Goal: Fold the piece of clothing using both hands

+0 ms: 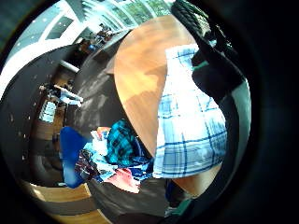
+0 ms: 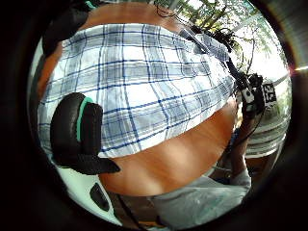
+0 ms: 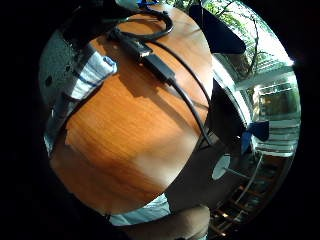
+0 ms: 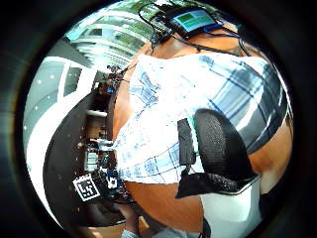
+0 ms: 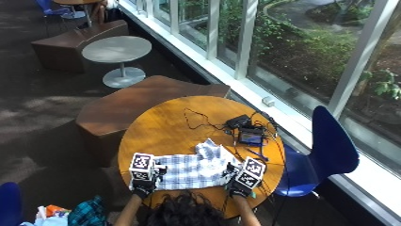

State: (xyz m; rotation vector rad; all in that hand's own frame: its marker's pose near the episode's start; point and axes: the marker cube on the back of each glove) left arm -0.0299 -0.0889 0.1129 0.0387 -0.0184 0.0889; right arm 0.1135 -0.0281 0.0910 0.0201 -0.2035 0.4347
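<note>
Plaid shirt (image 5: 191,170) lies flat on near part of round wooden table (image 5: 169,123), collar end bunched toward right. Left hand (image 5: 143,184) and right hand (image 5: 240,184) sit at its near corners; grip cannot be told.

Judgement: lift both corners level, carry evenly, keep clear of cables.

Device (image 5: 251,137) beyond shirt; blue chair (image 5: 331,146) by window.

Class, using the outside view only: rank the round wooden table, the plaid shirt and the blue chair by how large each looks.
1. Round wooden table
2. Blue chair
3. Plaid shirt
</note>
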